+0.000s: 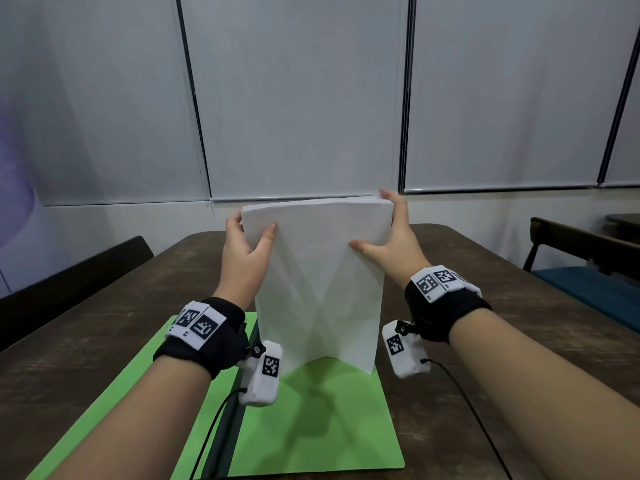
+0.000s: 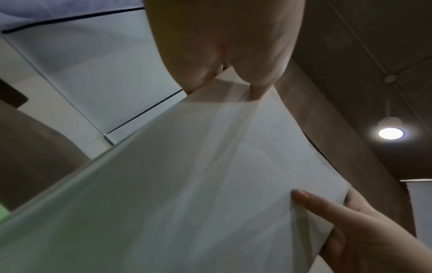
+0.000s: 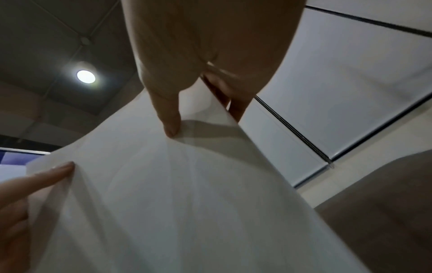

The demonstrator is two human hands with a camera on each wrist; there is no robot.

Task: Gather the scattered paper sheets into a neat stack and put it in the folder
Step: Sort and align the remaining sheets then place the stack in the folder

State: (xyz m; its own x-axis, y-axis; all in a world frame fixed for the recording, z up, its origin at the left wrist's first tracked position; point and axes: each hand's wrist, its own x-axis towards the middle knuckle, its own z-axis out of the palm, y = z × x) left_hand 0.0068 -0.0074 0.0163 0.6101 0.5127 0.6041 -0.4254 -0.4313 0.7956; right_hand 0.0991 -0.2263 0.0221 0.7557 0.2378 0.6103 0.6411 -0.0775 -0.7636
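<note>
Presently: paper stack (image 1: 317, 282), upright on open green folder (image 1: 322, 420), pinched by left hand (image 1: 244, 252) and right hand (image 1: 393, 244); tap bottom edge square, then lay flat.

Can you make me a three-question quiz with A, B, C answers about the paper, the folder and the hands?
1. Where is the paper stack?
A. Standing upright on the folder
B. Lying on a chair
C. On the floor

2. What colour is the folder?
A. Red
B. Green
C. Blue

3. What are the hands doing?
A. Resting flat on the table
B. Only one holds the paper
C. Both hold the paper

Answers:
1 A, its bottom edge appears to rest on the open folder.
2 B, the folder is bright green.
3 C, the left hand and right hand each pinch an upper corner.
</note>
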